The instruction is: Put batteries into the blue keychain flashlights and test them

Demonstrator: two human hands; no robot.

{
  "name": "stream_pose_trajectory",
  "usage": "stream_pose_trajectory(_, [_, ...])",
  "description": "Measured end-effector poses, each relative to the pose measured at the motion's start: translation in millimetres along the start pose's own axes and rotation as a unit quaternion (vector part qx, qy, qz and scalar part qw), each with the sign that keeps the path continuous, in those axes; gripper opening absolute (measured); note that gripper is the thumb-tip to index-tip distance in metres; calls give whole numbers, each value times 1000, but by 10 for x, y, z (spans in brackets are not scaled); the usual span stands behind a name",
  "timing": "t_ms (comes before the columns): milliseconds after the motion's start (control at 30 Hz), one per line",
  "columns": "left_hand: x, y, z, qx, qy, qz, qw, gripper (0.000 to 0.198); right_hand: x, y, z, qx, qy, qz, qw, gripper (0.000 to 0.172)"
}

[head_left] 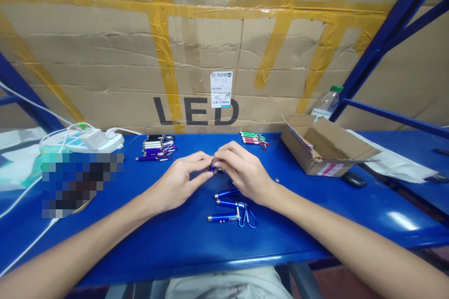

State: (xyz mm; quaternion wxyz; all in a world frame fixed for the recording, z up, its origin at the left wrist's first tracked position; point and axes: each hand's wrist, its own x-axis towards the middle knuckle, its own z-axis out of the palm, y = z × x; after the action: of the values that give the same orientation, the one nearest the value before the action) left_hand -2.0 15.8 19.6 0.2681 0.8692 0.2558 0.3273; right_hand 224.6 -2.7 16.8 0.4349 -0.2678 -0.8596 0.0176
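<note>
My left hand (184, 177) and my right hand (245, 173) meet above the middle of the blue table. Both pinch a small blue-purple keychain flashlight (212, 166), mostly hidden by the fingers. Just below my right hand lie blue keychain flashlights (222, 218) with silver ends and blue carabiner clips (242, 215). At the back left is a row of black, silver and purple flashlights (151, 152). Green and red flashlights (249, 139) lie in another row behind my right hand.
An open cardboard box (324, 147) stands at the right, with a black computer mouse (353, 179) before it and a plastic bottle (328, 103) behind. A power strip (84, 140) with white cables and a pixelated object (84, 187) are at the left. A large carton (115, 65) closes off the back.
</note>
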Motion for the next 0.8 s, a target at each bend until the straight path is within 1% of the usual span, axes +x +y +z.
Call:
stream_pose_trajectory(167, [-7,-17,27,8,20,11,1000,26,-14,32,2,-7,12,-13,1000,13])
stream_pose_trajectory(367, [-33,-39,43,29,45,52,997,30,-32,43,-8,-15,43,-40,998,10])
stream_pose_trajectory(500, [-32,-46,51,26,61,65,996,30,-30,37,-3,-9,57,-42,997,10])
stream_pose_trajectory(700, [-24,-66,60,13,82,65,994,31,-21,85,-28,-20,52,-44,997,5])
stream_pose_trajectory(800, [-25,-106,60,2,84,52,995,31,2,151,-154,-45,27,-38,998,5])
